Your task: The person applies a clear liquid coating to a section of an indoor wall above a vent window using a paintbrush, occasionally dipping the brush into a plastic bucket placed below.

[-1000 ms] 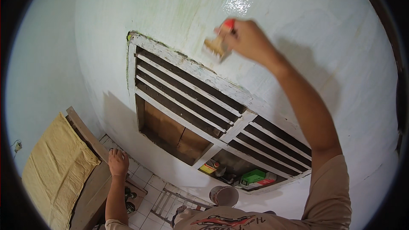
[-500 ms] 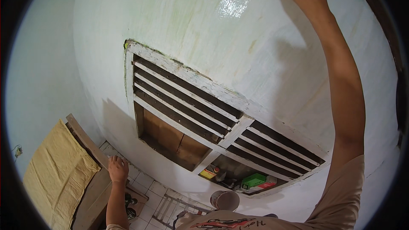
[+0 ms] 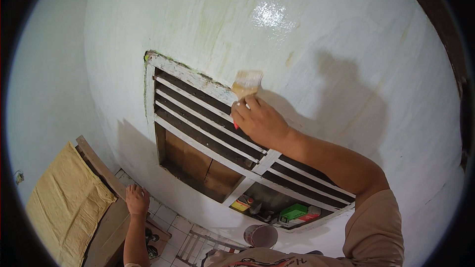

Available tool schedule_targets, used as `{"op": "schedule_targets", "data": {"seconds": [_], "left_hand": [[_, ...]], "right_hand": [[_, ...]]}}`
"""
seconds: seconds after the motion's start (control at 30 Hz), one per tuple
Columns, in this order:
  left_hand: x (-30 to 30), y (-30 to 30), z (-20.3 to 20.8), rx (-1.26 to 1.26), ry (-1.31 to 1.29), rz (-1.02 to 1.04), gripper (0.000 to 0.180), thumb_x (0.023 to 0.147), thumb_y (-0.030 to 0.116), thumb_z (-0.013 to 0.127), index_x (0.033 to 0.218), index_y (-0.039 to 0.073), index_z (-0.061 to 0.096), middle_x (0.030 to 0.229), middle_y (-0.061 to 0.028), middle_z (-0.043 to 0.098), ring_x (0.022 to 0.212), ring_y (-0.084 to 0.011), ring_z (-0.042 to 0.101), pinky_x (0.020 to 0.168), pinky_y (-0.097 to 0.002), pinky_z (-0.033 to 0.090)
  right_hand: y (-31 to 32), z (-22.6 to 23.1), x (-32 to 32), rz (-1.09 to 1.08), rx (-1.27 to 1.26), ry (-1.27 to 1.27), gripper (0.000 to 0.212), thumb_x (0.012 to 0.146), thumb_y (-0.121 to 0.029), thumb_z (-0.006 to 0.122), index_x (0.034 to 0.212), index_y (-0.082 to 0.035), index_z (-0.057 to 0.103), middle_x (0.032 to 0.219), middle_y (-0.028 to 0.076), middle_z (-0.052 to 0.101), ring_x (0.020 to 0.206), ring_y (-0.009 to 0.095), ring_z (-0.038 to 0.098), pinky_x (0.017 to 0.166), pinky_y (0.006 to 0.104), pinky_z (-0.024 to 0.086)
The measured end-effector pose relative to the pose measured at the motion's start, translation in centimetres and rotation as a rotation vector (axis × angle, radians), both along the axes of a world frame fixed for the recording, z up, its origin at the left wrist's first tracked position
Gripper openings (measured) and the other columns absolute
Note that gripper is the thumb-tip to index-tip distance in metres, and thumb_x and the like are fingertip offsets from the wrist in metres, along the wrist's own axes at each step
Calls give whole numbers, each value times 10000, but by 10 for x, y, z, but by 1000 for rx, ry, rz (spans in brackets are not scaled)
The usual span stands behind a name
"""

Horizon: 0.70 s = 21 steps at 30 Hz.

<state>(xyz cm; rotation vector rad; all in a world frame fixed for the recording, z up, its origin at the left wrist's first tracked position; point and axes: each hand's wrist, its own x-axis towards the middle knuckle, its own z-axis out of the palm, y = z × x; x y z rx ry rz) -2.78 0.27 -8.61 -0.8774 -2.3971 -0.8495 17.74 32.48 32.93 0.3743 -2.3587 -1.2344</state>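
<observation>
Lowered since earlier, right fingers [image 3: 253, 101] grip the paintbrush [image 3: 247, 83], left fingers [image 3: 132, 191] have an unclear hold, and lettering [image 3: 302, 261] marks the shirt [image 3: 373, 227].

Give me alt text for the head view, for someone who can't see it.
The right hand holds a paintbrush, bristles up, before a pale wall and a white slatted frame. The left hand is beside wooden furniture draped in yellow cloth.

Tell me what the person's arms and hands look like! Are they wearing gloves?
No gloves! The bare left hand and bare right hand each have fingers showing, and no watch or bracelet is visible. The left forearm and right forearm are uncovered. A loose, short, tan-brown fabric sleeve covers the right upper arm.
</observation>
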Motion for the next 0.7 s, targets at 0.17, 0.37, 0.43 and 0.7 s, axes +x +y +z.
{"op": "schedule_targets", "data": {"seconds": [0.17, 0.37, 0.43, 0.7], "left_hand": [[3, 3, 2, -17, -59, 5, 138, 866, 99, 650, 799, -14, 608, 909, -183, 595, 938, -384, 574, 897, -485, 478], [0, 2, 3, -19, -76, -5, 160, 878, 122, 651, 807, -16, 612, 899, -185, 593, 941, -387, 573, 899, -484, 474], [2, 7, 8, -3, -49, -6, 162, 875, 119, 655, 801, -15, 600, 891, -185, 592, 935, -389, 573, 892, -486, 476], [-1, -5, -3, -4, 9, 2, 159, 862, 99, 660, 783, -4, 569, 882, -180, 583, 902, -395, 566, 855, -498, 477]], "right_hand": [[-11, 25, 0, 89, -660, 29, 122, 942, -155, 609, 969, -57, 676, 963, 96, 662, 896, 277, 625, 820, 375, 533], [52, 125, 6, -48, -1010, 257, 231, 972, -232, 631, 1013, -32, 739, 846, 146, 737, 723, 221, 677, 707, 347, 530], [68, 168, 15, -32, -965, 354, 240, 977, -224, 626, 1048, -30, 750, 857, 127, 747, 715, 203, 666, 711, 325, 527], [4, 174, 24, 137, -287, 539, 159, 977, -191, 625, 990, -44, 683, 891, 77, 698, 793, 213, 663, 732, 323, 547]]}}
